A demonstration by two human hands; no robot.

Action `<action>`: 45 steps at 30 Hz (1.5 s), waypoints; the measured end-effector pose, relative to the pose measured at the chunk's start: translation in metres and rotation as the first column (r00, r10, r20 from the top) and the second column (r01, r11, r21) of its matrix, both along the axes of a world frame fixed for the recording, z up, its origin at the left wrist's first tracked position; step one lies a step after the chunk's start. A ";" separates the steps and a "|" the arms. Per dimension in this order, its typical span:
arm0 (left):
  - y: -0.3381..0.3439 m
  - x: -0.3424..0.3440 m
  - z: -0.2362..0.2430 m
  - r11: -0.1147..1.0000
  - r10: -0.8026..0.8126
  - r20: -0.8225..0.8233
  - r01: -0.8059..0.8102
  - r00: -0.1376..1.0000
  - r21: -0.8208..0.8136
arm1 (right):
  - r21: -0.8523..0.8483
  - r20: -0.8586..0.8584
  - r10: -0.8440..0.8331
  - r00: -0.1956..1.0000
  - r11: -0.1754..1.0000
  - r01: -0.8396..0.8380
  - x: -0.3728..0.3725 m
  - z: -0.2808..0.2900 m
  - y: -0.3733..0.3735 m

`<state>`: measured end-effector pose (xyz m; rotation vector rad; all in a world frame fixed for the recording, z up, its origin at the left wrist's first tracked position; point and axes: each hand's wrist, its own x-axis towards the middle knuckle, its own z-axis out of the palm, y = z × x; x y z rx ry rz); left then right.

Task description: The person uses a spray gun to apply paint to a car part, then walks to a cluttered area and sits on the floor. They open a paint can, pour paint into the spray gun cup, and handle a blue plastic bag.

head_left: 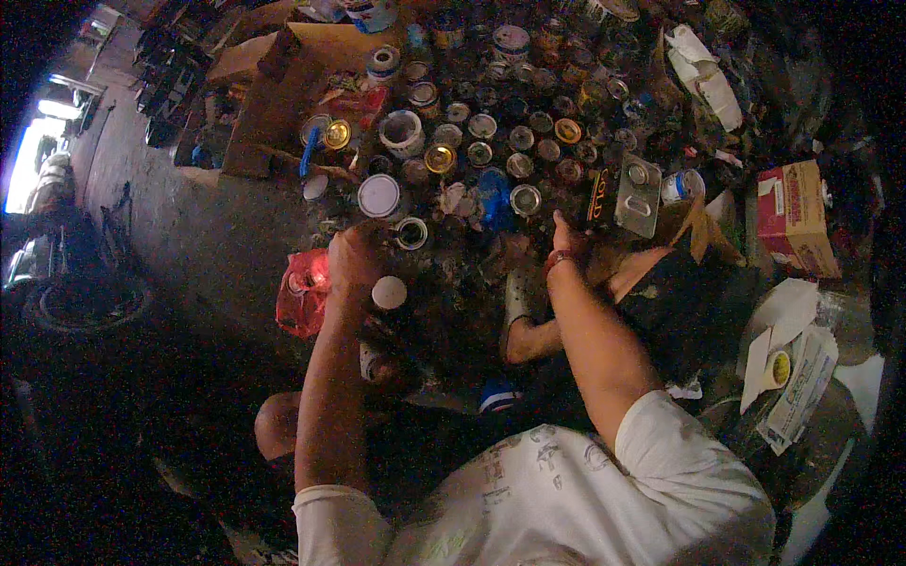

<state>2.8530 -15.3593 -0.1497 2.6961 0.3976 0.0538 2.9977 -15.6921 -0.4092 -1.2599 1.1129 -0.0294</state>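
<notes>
My left hand (353, 260) is closed, its fingers bent down and mostly hidden; whether anything is inside them I cannot make out. It is beside a red plastic bag (301, 293), just below a can with a pale round lid (378, 196) and a small open can (411, 233). A white round lid or cap (389, 292) lies right of my left wrist. My right hand (567, 240), with a red band at the wrist, reaches forward, its visible fingers stretched out. Nearest to it are a round silver-topped can (526, 199) and a rectangular metal tin (639, 195) with a dark side.
Several cans and jars, some open, crowd the floor ahead. A blue can or wrap (492, 197) stands among them. Cardboard boxes (255, 123) are at the far left, a red and brown box (798, 218) at the right. A wheel (87, 300) lies left; papers (797, 387) rest lower right.
</notes>
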 end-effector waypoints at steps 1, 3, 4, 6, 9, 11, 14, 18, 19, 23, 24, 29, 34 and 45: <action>-0.006 -0.001 0.005 1.000 0.016 0.004 -0.016 1.000 0.022 | -0.054 -0.024 -0.008 1.000 0.999 0.007 0.003 0.006 0.005; -0.009 -0.007 0.005 0.997 0.061 -0.012 -0.061 0.998 0.038 | 0.214 0.109 0.023 0.994 0.976 -0.046 0.006 0.034 0.002; -0.009 -0.009 0.000 0.997 0.080 -0.024 -0.080 0.996 0.023 | 0.376 0.181 0.017 0.983 0.923 -0.085 0.006 0.058 -0.002; -0.013 -0.016 -0.005 0.993 0.112 0.008 -0.112 0.994 -0.022 | 0.597 0.265 0.010 0.964 0.784 -0.172 0.007 0.087 -0.012; -0.012 -0.020 0.011 0.995 0.078 0.105 -0.071 0.991 -0.063 | 0.563 0.283 0.034 0.959 0.803 -0.195 0.018 0.086 -0.054; 0.009 -0.018 0.013 0.998 0.006 0.073 -0.002 0.997 -0.059 | 0.457 0.266 0.051 0.963 0.872 -0.173 0.022 0.073 -0.065; 0.005 -0.021 0.034 0.998 -0.024 0.073 0.028 0.997 -0.053 | 0.167 0.195 0.089 0.977 0.978 -0.122 0.020 0.075 -0.064; 0.009 -0.023 0.043 0.999 -0.030 0.057 0.029 0.998 0.015 | -0.877 0.000 -0.017 1.000 0.481 0.008 0.015 0.112 -0.035; 0.009 -0.022 0.043 1.000 -0.024 0.079 0.025 0.997 -0.007 | -0.949 0.088 -0.045 0.995 0.300 0.097 0.014 0.130 -0.030; 0.018 -0.021 0.015 0.999 -0.032 0.105 0.030 0.994 0.019 | -0.781 0.460 0.428 0.778 0.612 0.125 0.010 0.205 -0.024; 0.019 -0.019 0.007 0.998 -0.039 0.099 0.035 0.994 0.042 | -0.732 0.449 0.499 0.741 0.681 -0.015 0.011 0.224 -0.029; 0.022 -0.013 -0.021 0.998 -0.045 0.123 0.038 0.991 0.057 | -0.782 0.213 0.951 0.223 0.303 -0.544 0.024 0.277 -0.011; 0.037 -0.003 -0.013 0.998 -0.060 0.181 0.054 0.982 0.042 | -0.873 -0.186 0.936 -0.298 -0.297 -0.387 0.070 0.278 0.044; 0.045 0.001 0.016 0.995 0.084 0.274 -0.067 0.958 -0.069 | -0.667 -0.397 0.698 -0.596 -0.666 -0.334 0.079 0.218 0.132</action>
